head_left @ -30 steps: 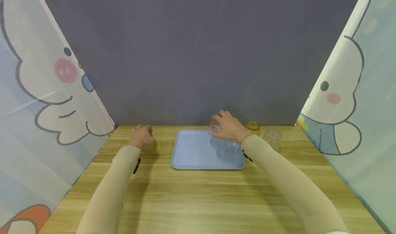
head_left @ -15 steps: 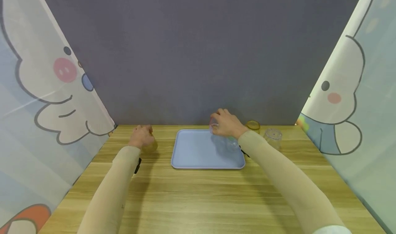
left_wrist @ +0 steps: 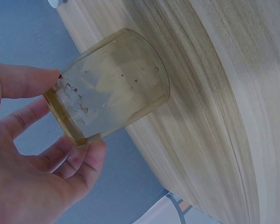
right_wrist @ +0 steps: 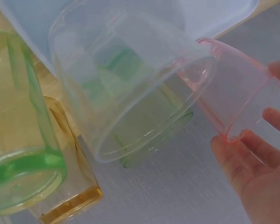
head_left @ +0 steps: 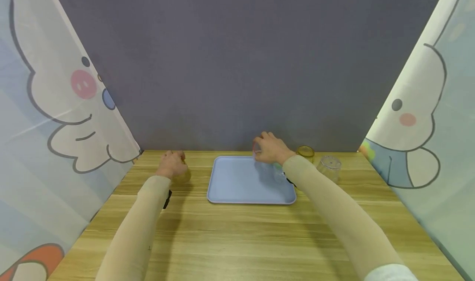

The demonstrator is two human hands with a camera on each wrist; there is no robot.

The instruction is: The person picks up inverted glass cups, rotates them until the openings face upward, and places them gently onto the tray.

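Observation:
In the head view my left hand (head_left: 172, 164) is at the table's left, holding a transparent amber cup (left_wrist: 116, 84). Thumb and fingertips grip its thick base, and the wide mouth faces the tabletop. My right hand (head_left: 272, 148) is over the back right of the pale blue tray (head_left: 237, 186). Its thumb and fingers pinch one end of a transparent pink cup (right_wrist: 233, 84). Beside that cup, the right wrist view has a large clear cup (right_wrist: 130, 70), with green glints seen through it. Whether the pink cup touches the tray is hard to tell.
A yellow-green cup (right_wrist: 18, 107) and an amber cup (right_wrist: 74, 154) stand left in the right wrist view. Right of the tray in the head view are an amber-rimmed cup (head_left: 306, 150) and a clear cup (head_left: 329, 167). A grey panel (head_left: 245, 66) rises behind the table.
My right hand has shifted slightly toward the back with the pink cup, which looks less tilted. My left hand stays on the amber cup. The head view has turned a little.

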